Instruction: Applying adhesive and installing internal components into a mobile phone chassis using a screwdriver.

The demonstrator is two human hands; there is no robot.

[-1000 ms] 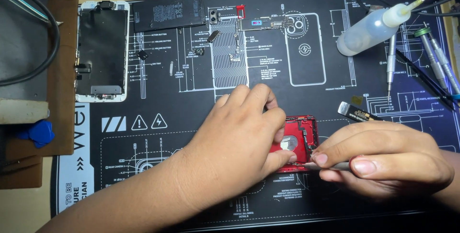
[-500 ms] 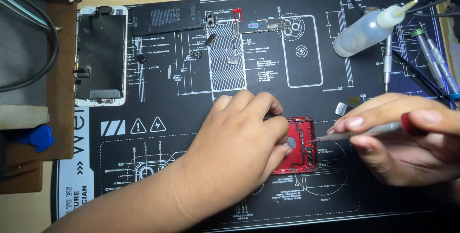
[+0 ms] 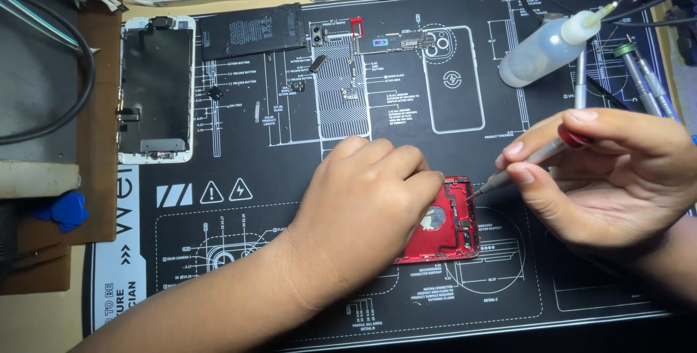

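Looking down, head view: a person is working at a black repair mat printed with white diagrams.
Risk: the screwdriver tip is sitting at the upper right edge of the red phone housing; judging from that shallow angle, it could be skating off and scratching the inner parts if the housing is shifting under the palm.
Second risk: small loose parts are lying on the mat's upper middle; a sweeping wrist could be scattering them.
Left hand: lying palm down over the housing's left half, fingers curled and pressing on it, pinning it to the mat rather than gripping it.
Right hand: closing thumb and fingers around a precision screwdriver with a red collar, pinching the grey shaft near the tip.
Housing position: lying flat at the mat's lower middle, partly hidden under the left hand.
Surroundings: a white-framed phone screen is lying at the left, a black battery beside it, a logic board further right, and a clear squeeze bottle at upper right.
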